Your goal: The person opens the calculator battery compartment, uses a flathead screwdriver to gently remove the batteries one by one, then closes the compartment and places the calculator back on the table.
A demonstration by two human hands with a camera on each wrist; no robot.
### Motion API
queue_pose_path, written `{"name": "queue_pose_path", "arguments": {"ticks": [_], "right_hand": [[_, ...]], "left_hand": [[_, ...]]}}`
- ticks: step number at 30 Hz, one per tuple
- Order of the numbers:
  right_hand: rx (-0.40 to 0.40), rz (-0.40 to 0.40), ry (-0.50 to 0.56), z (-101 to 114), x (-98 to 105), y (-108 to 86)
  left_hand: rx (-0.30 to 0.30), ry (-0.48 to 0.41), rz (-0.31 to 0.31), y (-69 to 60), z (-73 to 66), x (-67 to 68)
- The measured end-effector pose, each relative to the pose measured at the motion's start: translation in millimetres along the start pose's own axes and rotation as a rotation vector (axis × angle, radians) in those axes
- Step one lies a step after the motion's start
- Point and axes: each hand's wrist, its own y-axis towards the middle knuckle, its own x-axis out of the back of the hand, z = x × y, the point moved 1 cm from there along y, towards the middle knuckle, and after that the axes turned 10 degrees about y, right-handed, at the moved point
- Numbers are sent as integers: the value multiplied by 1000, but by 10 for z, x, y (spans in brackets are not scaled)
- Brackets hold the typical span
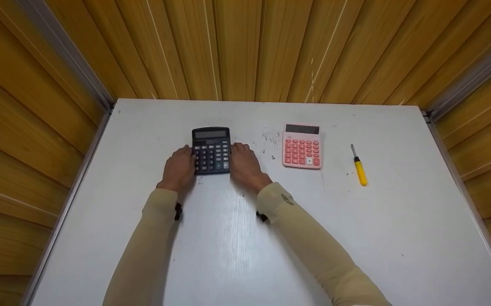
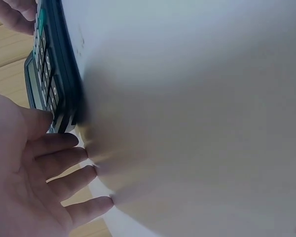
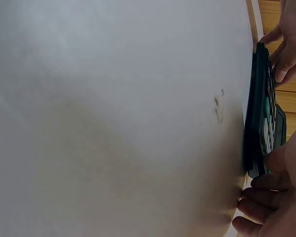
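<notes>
A dark calculator (image 1: pixel 211 159) lies face up on the white table between two hands. At its left edge, the left hand (image 1: pixel 179 169) has its thumb on the casing and its index finger beside the edge; the left wrist view shows this hand (image 2: pixel 27 173) with its other fingers spread, tips at the tabletop. The right hand (image 1: pixel 247 166) holds the opposite edge. In the right wrist view, that hand's (image 3: pixel 291 192) thumb rests over the edge of the calculator (image 3: pixel 259 111), with the index finger close below. The calculator's underside is hidden.
A pink calculator (image 1: pixel 302 146) lies to the right of the right hand. Farther right is a screwdriver with a yellow handle (image 1: pixel 360 172). Wood-patterned panels (image 1: pixel 236 51) stand behind the table (image 1: pixel 377 238) and at both sides.
</notes>
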Motion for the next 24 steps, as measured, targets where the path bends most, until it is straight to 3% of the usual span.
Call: {"name": "queue_pose_path", "arguments": {"ticks": [15,24], "right_hand": [[22,-54,29,-95,-23,-183],[-9,-50,57,-130,47,-325]], "left_hand": [[19,-51,-29,-178,-188,-84],[36,-82,-23,-280,-316,-129]]}}
